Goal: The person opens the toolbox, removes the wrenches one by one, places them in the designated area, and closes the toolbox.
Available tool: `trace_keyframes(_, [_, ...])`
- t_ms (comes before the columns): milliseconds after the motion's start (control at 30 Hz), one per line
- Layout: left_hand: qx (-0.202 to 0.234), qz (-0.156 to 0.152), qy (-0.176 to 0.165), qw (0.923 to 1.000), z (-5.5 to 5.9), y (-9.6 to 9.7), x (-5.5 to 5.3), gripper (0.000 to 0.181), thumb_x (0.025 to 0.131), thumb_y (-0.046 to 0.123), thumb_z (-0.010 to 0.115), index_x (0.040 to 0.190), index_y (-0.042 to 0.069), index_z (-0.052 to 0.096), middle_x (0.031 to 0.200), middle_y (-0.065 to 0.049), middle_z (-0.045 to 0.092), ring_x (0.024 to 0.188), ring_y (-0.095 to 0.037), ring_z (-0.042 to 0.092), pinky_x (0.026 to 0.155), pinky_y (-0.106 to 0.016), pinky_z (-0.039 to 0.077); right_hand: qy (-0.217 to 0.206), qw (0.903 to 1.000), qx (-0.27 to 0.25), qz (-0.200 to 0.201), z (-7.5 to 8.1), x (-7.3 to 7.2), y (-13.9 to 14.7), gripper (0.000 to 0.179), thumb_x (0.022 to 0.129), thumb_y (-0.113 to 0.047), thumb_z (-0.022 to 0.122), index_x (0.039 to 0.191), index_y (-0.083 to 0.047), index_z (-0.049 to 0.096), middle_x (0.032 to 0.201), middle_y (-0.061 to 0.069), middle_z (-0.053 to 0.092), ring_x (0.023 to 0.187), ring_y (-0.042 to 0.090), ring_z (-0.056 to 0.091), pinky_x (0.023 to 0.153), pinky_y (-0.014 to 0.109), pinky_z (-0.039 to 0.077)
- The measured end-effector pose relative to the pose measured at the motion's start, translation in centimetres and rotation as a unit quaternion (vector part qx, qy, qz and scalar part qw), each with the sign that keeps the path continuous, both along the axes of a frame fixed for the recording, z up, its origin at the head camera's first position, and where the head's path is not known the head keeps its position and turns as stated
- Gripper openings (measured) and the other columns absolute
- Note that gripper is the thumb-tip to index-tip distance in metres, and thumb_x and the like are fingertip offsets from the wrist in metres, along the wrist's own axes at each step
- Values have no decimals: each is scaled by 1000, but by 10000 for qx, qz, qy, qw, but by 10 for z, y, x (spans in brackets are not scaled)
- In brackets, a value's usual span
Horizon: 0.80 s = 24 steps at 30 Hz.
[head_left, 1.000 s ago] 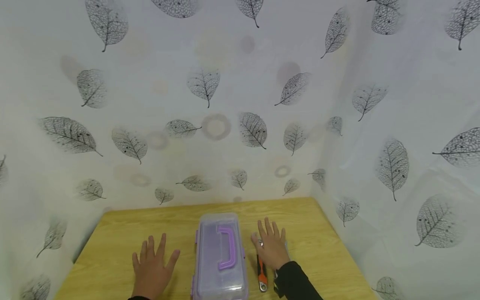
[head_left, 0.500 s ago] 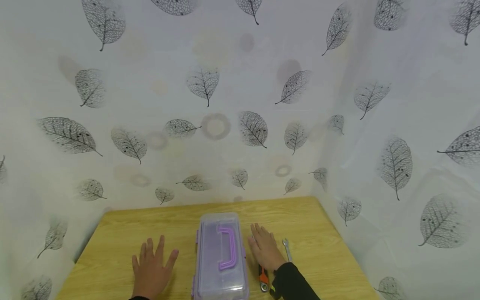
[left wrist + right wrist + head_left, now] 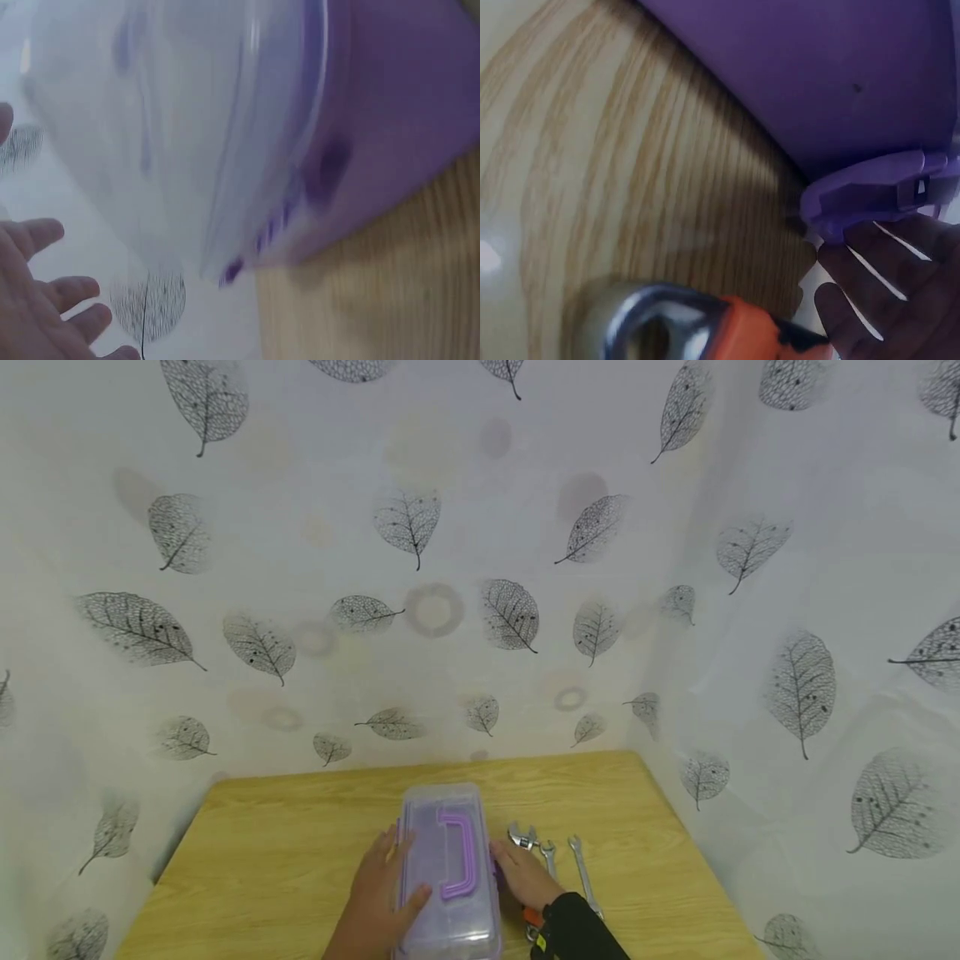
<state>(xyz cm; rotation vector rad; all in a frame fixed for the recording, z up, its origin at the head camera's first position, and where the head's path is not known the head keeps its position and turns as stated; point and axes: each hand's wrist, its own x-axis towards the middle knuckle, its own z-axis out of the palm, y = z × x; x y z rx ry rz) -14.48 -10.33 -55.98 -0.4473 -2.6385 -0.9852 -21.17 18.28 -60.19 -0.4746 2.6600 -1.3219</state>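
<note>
A storage box [image 3: 431,856] with a see-through lid, a purple handle [image 3: 468,856] and a purple body stands on the table, its lid down. My left hand [image 3: 375,893] is at its left side, fingers spread, thumb over the lid's edge; in the left wrist view the fingers [image 3: 75,289] stand apart beside the lid. My right hand [image 3: 527,875] is at the box's right side. In the right wrist view, its extended fingertips are right at the purple latch [image 3: 877,187]. An adjustable wrench [image 3: 522,836] with an orange-and-black handle lies partly hidden under the right hand.
Two silver spanners lie right of the box: one spanner [image 3: 549,853] partly behind the right hand, another spanner [image 3: 584,872] farther right. The wooden table [image 3: 300,827] meets a leaf-patterned sheet [image 3: 420,677] at the back and sides.
My left hand has moved right from the bare table to the box's side. My right hand has come left off the tools to the latch side, uncovering the wrench heads.
</note>
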Motion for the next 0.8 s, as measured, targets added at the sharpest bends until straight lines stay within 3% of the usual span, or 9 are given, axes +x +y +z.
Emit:
trace_keyframes(100, [-85,-111,357,9993,-9,13,4,74,93,41,74,155,9,48,160,-30,33,139,-57,39,106,-77,33,-135,9992,-112,-360,2,-2,8,41,112,-36,40,106,-12,73,100,2,68,92,22,64,80,41,53])
trace_keyframes(200, [-89,157,428,9989,-16,20,7,75,90,40,76,152,5,49,155,-33,38,132,-59,45,103,-77,37,-681,9916,-895,-638,5,-2,15,37,109,-31,48,102,-4,71,93,4,66,81,16,58,69,33,49])
trace_keyframes(267, [45,289,281,9992,-17,21,8,77,91,40,75,152,3,48,154,-33,38,131,-60,45,102,-77,37,-1177,9761,-1720,-612,6,0,19,35,107,-26,49,111,4,67,99,6,68,85,16,62,73,33,53])
trace_keyframes(333, [159,374,49,9992,-17,22,9,79,92,43,74,154,4,45,155,-32,39,131,-60,45,101,-77,39,-1669,9535,-2460,-494,9,3,21,37,107,-23,47,116,11,59,106,9,68,90,17,65,80,37,57])
trace_keyframes(400, [253,360,-147,9989,-15,22,10,80,93,45,72,155,5,43,155,-32,40,132,-59,46,101,-76,40,-1950,9383,-2838,-324,11,6,20,38,108,-23,45,118,12,52,109,11,66,94,19,67,85,43,59])
trace_keyframes(433, [305,345,-236,9987,-14,22,10,80,94,46,72,156,5,43,155,-31,41,132,-57,47,101,-75,41,-1972,9372,-2862,-288,13,8,18,37,109,-25,47,116,11,51,109,11,65,94,19,67,86,44,59])
trace_keyframes(633, [543,312,-569,9964,-12,22,11,82,94,48,71,158,7,40,150,-28,49,129,-51,52,100,-72,45,-1804,9526,-2433,-296,17,11,12,40,109,-39,53,118,0,53,109,6,59,97,17,61,87,40,57])
trace_keyframes(800, [717,315,-910,9928,-14,21,11,84,94,50,71,160,11,37,151,-25,48,128,-47,54,99,-68,48,-1982,9409,-2736,-223,16,12,10,43,110,-34,51,123,6,51,111,9,60,97,20,64,90,47,59])
